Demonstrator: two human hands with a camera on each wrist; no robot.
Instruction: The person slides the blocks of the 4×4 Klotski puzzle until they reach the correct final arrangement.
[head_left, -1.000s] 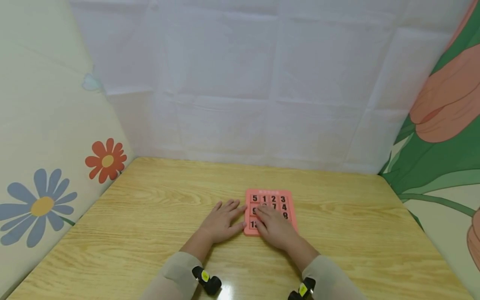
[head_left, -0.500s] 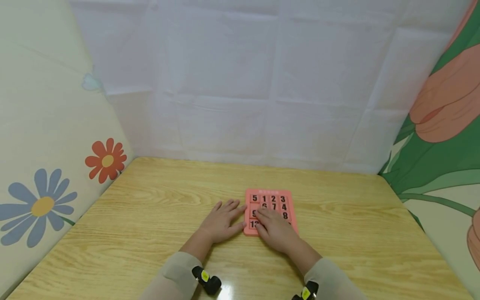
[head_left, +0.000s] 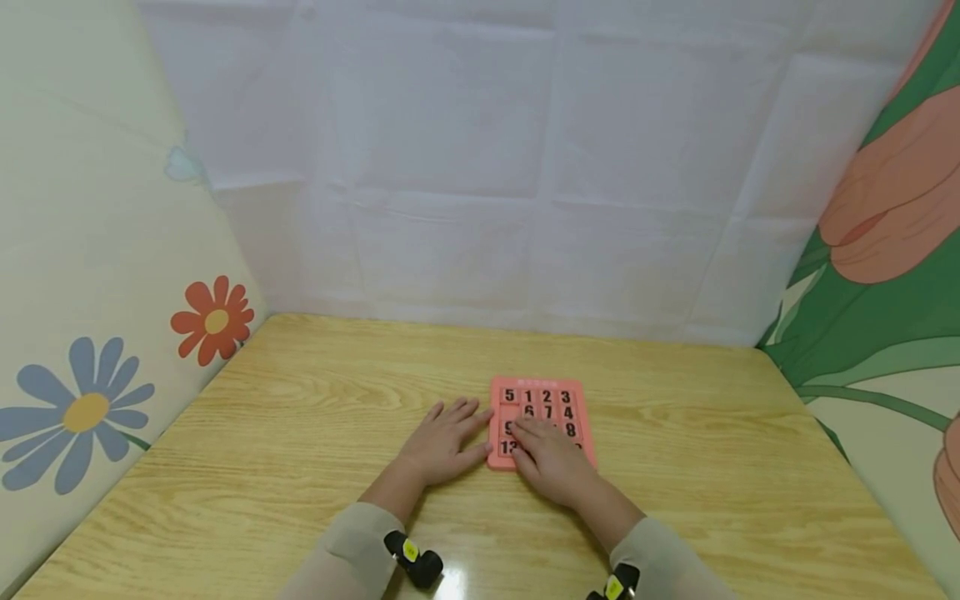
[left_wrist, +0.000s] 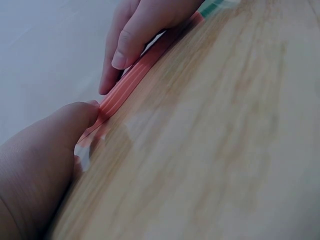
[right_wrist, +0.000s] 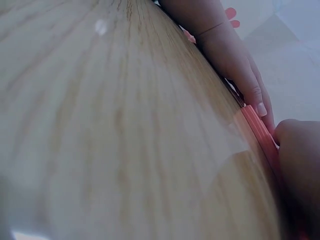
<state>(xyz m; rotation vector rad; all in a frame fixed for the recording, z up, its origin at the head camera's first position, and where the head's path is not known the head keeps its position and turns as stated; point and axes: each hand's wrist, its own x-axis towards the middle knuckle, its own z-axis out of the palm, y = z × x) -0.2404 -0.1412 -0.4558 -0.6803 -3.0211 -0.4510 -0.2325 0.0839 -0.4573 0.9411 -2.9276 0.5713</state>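
Observation:
A pink sliding number puzzle lies flat on the wooden table, its black-numbered tiles facing up. Below the 5 tile, in the left column, there is a gap, with the 9 tile and the 13 tile under it. My left hand rests on the table with fingers spread, thumb and index fingertips at the frame's left edge. Over the puzzle lies my right hand, its fingertips on the 9 tile and its palm hiding several lower tiles. From the side, the left wrist view shows the puzzle's ridged edge between both hands.
The wooden table stretches around the puzzle on all sides. A white cloth hangs behind it, and flower-patterned panels stand at left and right. Both sleeves carry a small black wrist camera.
The 9 tile has slid down a little, widening the gap under the 5. My right hand has shifted slightly toward me, uncovering the 6 tile. My left hand stays put.

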